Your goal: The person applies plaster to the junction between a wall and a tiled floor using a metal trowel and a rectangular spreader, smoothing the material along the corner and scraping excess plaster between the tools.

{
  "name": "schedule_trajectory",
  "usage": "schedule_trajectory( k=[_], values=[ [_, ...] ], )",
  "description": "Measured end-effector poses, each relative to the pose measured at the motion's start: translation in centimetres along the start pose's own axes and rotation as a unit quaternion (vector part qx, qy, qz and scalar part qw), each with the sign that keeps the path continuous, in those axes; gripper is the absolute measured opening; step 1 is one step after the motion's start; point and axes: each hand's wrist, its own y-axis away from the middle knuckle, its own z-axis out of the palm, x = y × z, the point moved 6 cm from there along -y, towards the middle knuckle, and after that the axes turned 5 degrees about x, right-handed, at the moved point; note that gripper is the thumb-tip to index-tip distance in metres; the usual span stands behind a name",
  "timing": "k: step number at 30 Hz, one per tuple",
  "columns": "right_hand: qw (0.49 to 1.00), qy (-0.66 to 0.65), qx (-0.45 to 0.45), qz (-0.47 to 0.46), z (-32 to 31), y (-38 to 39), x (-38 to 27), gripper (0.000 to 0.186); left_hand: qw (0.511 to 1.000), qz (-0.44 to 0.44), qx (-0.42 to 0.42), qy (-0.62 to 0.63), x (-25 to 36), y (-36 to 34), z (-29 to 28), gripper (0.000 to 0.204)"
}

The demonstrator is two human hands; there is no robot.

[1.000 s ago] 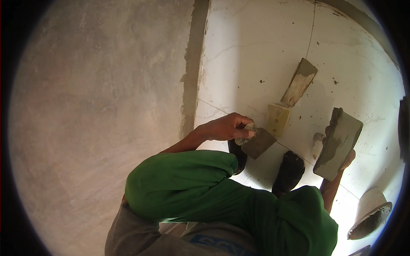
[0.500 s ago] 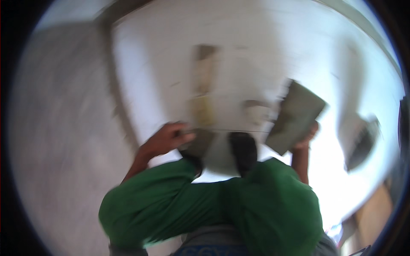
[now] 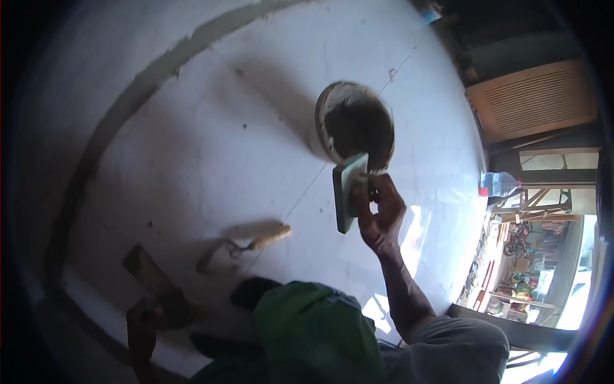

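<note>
My right hand [image 3: 380, 208] grips a greenish-grey rectangular float [image 3: 345, 192], turned nearly edge-on beside a round mortar bucket [image 3: 325, 118] with grey material inside. At lower left, my left hand [image 3: 144, 317] is closed on a dark square scraper [image 3: 178, 308]. A smeared board [image 3: 137, 262] lies just above it. A trowel with a wooden handle [image 3: 272, 237] rests on the white tile floor [image 3: 211, 160], between my two hands. My green-clad knee [image 3: 307, 326] fills the lower middle.
A grey mortar strip [image 3: 134, 96] runs round the tiles at upper left. To the right are a slatted wooden panel [image 3: 524, 96], a plastic bottle [image 3: 502, 184] at the tile edge, and a bright opening [image 3: 531, 269] showing a motorbike and clutter outside.
The view has swung right, bringing the opening and more of the bucket into sight. My right hand has carried the float round to the bucket, tilting it. My left hand still holds the scraper.
</note>
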Motion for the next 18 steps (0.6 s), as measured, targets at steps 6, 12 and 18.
schedule_trajectory(
  k=[6, 12, 18],
  values=[
    [0.948, 0.253, 0.170, -0.091, -0.4, 0.3, 5.0, 0.014, 0.985, 0.135, 0.025, -0.103, -1.1, -1.4, 0.8, 0.029],
    [0.962, 0.225, 0.105, -0.112, 1.8, 3.7, 4.9, 0.015, 0.995, 0.073, -0.005, 0.071, -3.7, 0.0, 1.8, 0.077],
    [0.945, 0.269, -0.102, -0.154, 6.3, 10.6, 9.4, 0.019, 0.994, 0.083, 0.062, 0.042, 2.1, 1.4, 1.5, 0.029]
  ],
)
